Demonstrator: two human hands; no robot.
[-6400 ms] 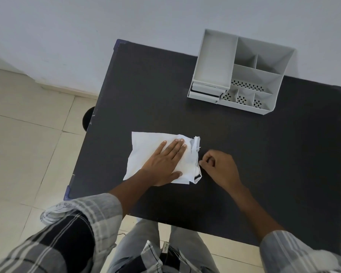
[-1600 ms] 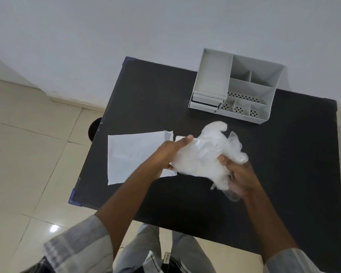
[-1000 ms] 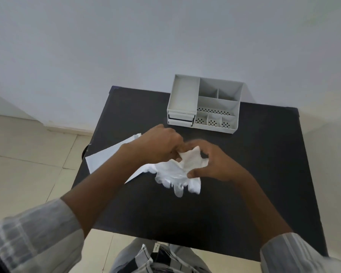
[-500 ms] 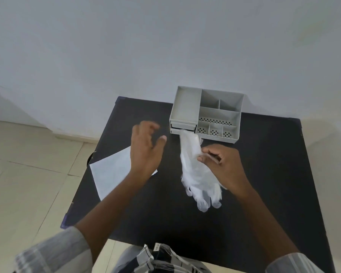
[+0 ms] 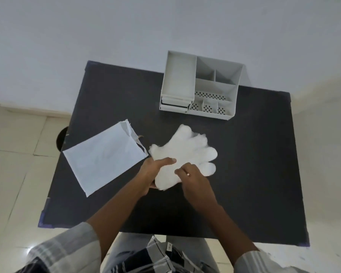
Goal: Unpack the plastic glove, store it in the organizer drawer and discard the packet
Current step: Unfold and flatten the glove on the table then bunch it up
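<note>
While the dark surface carries everything in view, I read the risks from it downward. The organizer stands at the far edge, right of centre, and its drawer at the near-left corner looks shut or barely ajar; I judge that it must be pulled open before anything can go in, and a one-handed pull could drag the light organizer along. The packet lies flat to the left, torn mouth toward the middle, its near corner close to the surface's left edge; a careless sweep of my forearm could push it to the floor.

The plastic glove lies spread in the middle, its digits pointing far and right, clear of the packet. It looks thin and springy, so a loose fold may reopen and catch in the drawer slot.

My left hand pinches the glove's cuff end, thumb on top. My right hand rests beside it with its fingers curled onto the film; whether they grip it or merely press, I cannot tell. Uneven pulling between the two could tear the film.
</note>
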